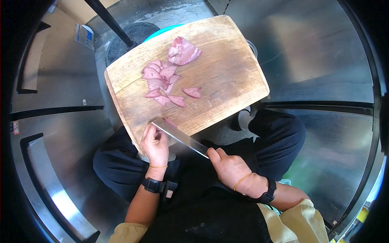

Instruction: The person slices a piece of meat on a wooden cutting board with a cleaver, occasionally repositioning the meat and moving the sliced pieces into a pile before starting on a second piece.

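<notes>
A broad, blunt-edged wooden cutting board with rounded corners (227,69) lies tilted across the view in front of a seated person, and whatever holds it up is mostly hidden beneath it. The right hand (231,168) is closed around the covered handle of a knife with a long, straight silver blade (180,136), which slants over the board's near edge towards the left hand (155,143). That left hand is curled at the board's near left corner, its fingertips partly behind the blade tip; whether they grip anything cannot be told. A small pink piece (169,122) shows just beyond the blade, partly covered by it. Farther up the board, thin pink, dark-speckled slices (151,74) overlap in a loose heap, so their count is unclear; a single pointed pink slice (192,92) lies apart to their right, and a glossy pink meat-like lump (184,51) sits just beyond the heap. Past the far edge, only the rim of a turquoise round object (165,30) peeks out, near a dark slanting pole (111,23). Brushed-metal panels (312,52) stand on both sides, above a grey floor (178,9); black lens borders cut off the corners.
</notes>
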The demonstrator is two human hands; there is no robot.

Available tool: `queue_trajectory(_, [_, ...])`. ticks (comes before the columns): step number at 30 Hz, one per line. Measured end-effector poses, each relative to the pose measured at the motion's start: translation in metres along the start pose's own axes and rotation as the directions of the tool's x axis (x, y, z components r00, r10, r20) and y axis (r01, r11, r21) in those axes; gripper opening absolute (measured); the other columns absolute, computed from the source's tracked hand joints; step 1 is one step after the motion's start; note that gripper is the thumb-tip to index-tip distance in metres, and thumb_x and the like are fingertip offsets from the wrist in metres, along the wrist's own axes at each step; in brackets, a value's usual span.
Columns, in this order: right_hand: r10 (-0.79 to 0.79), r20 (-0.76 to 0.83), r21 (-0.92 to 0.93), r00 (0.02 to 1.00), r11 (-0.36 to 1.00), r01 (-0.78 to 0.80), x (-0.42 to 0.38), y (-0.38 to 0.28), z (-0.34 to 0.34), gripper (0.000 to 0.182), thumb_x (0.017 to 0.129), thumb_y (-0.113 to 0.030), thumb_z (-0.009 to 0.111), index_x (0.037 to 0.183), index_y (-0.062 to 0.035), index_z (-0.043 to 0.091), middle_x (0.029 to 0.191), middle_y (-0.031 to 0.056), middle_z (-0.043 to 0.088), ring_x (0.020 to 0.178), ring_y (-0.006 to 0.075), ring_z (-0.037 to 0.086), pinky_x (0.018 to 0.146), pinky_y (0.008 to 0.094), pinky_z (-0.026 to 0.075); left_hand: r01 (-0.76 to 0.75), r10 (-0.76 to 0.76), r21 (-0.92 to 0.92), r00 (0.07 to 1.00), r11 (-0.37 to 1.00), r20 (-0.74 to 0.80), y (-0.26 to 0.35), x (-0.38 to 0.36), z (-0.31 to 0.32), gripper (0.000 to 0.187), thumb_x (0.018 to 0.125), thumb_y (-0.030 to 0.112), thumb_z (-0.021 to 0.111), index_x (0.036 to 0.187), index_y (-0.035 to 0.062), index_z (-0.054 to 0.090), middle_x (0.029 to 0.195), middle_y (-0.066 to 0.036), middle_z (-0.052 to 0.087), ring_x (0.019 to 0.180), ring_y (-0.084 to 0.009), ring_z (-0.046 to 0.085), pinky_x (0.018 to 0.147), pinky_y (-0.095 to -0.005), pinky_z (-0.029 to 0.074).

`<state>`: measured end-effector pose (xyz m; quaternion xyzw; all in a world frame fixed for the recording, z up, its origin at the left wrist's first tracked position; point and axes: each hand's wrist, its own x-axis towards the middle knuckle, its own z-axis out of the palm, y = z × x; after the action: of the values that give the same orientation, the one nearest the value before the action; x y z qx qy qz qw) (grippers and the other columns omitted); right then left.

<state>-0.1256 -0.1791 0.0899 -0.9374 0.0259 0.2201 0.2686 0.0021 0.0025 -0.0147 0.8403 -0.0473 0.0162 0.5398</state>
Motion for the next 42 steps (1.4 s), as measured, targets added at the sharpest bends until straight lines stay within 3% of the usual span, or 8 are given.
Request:
queue_trajectory(14, [0.047,0.076,-0.013,0.996,0.999,-0.046,0.009,-0.006,-0.007,0.027,0.079,0.002,0.054,0.102,-0.0031,0.041,0.085,0.0198,0.058,0.065,0.0385,0.064,0.055,0.0446,0.054,0.016,-0.016,-0.003,1.000,1.000,0.016,0.008,0.001,0.000,0.014,0.075,-0.010,0.063,0.085,-0.0003,0.060,0.085,-0.009,0.062,0.065,-0.0145,0.058,0.060,-0.0254,0.047])
queue_trajectory(17, [-0.009,0.018,-0.040,1.000,0.999,0.009,0.012,-0.005,-0.006,0.019,0.085,-0.004,0.051,0.100,-0.0040,0.040,0.079,0.0167,0.059,0.060,0.0365,0.065,0.049,0.0437,0.055,0.001,-0.001,0.002,1.000,1.000,0.002,0.007,0.001,0.001,0.014,0.075,-0.010,0.065,0.085,-0.0007,0.060,0.088,-0.009,0.063,0.066,-0.0156,0.059,0.061,-0.0263,0.048])
queue_trajectory(23, [0.013,0.068,-0.037,0.998,0.999,-0.011,0.020,-0.006,-0.008,0.026,0.080,0.001,0.053,0.103,-0.0027,0.041,0.083,0.0204,0.059,0.065,0.0393,0.064,0.054,0.0448,0.053,0.004,-0.005,0.029,1.000,1.000,0.027,0.012,0.002,-0.002,0.012,0.075,-0.008,0.065,0.084,-0.0011,0.060,0.088,-0.010,0.063,0.067,-0.0188,0.060,0.063,-0.0281,0.048])
queue_trajectory(32, [-0.011,0.016,-0.121,1.000,0.993,0.013,0.043,-0.012,-0.004,0.027,0.082,-0.002,0.054,0.105,-0.0026,0.040,0.086,0.0213,0.061,0.070,0.0403,0.064,0.059,0.0463,0.054,0.009,-0.009,0.077,1.000,0.997,0.012,0.008,-0.002,-0.001,0.011,0.076,-0.008,0.066,0.084,-0.0010,0.062,0.090,-0.011,0.064,0.073,-0.0202,0.062,0.066,-0.0287,0.049])
queue_trajectory(35, [-0.029,0.022,-0.079,0.999,0.996,0.031,0.049,0.002,-0.014,0.027,0.085,-0.006,0.055,0.107,-0.0036,0.040,0.086,0.0228,0.061,0.073,0.0425,0.063,0.063,0.0479,0.053,-0.104,0.104,0.016,0.994,0.994,-0.018,0.015,0.001,0.003,0.011,0.078,-0.007,0.067,0.087,-0.0006,0.064,0.092,-0.011,0.065,0.079,-0.0209,0.063,0.069,-0.0286,0.051])
queue_trajectory(39, [0.089,-0.061,0.127,0.994,0.989,-0.081,0.037,0.003,-0.022,0.027,0.083,0.000,0.051,0.107,-0.0036,0.040,0.090,0.0244,0.062,0.080,0.0437,0.064,0.069,0.0511,0.053,-0.127,0.128,0.032,0.991,0.991,-0.032,0.016,-0.003,0.000,0.010,0.079,-0.006,0.068,0.088,-0.0003,0.065,0.093,-0.010,0.066,0.081,-0.0204,0.064,0.070,-0.0280,0.052])
queue_trajectory(42, [0.006,-0.033,0.041,0.999,0.999,-0.005,0.025,0.007,-0.024,0.028,0.082,0.000,0.052,0.107,-0.0040,0.040,0.091,0.0240,0.062,0.080,0.0431,0.064,0.068,0.0505,0.053,-0.103,0.103,0.007,0.994,0.995,-0.028,0.012,-0.003,0.002,0.010,0.080,-0.006,0.068,0.088,-0.0002,0.065,0.094,-0.010,0.066,0.081,-0.0180,0.063,0.068,-0.0265,0.052])
